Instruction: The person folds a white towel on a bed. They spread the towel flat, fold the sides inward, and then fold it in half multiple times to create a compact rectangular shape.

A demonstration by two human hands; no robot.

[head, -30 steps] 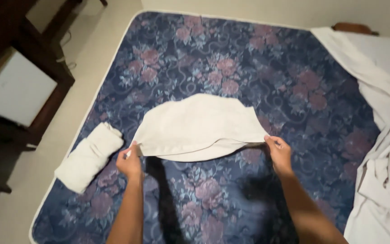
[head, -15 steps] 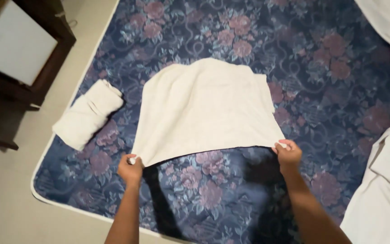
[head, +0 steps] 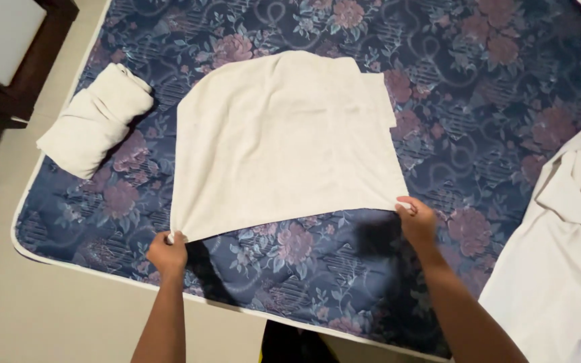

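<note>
A cream towel [head: 284,141] lies spread over a dark blue floral mattress [head: 479,87], its near edge lifted slightly. My left hand [head: 167,253] pinches the towel's near left corner. My right hand [head: 417,222] pinches the near right corner. Both arms reach in from the bottom of the view, and the far end of the towel rests flat on the mattress.
A rolled cream towel [head: 94,119] sits near the mattress's left edge. A rumpled white sheet [head: 566,235] covers the right side. A dark wooden piece of furniture [head: 15,60] stands at the upper left on the pale floor [head: 48,309].
Both hands have pulled the towel's near corners toward me, so the towel went from bunched and raised to stretched out over the mattress. The view has tilted downward.
</note>
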